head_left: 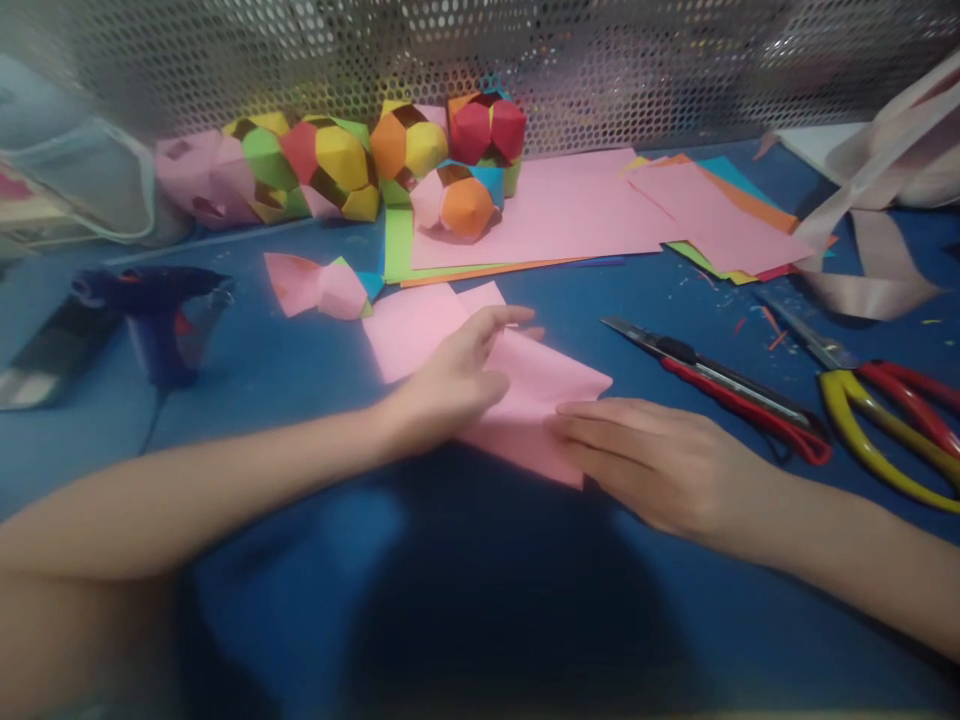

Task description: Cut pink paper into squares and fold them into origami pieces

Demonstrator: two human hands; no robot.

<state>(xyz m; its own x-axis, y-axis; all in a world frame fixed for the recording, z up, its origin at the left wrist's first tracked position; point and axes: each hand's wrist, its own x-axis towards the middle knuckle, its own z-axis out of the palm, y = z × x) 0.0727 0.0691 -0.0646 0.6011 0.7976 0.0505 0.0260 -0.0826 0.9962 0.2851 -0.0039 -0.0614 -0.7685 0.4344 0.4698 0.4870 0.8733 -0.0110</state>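
Observation:
A pink sheet of paper [529, 400] with a raised fold lies in front of me on the blue table. My left hand [454, 375] rests at its left side, thumb and fingers spread apart, the thumb against the paper. At the sheet's right edge, my right hand [660, 460] has its fingers pressed together on the paper; its thumb is hidden. More pink paper pieces [412, 325] lie just beyond the left hand. Farther left sits a small folded paper piece [326, 287] in pink with blue and green bits.
Multicoloured paper balls [337, 165] line the back by a perforated metal panel [600, 70]. Stacked coloured sheets [540, 215] and smaller pink sheets [712, 210] lie behind. A glue gun [161, 310] stands left; a box cutter [720, 385], scissors [885, 410] and ribbon [870, 290] are right.

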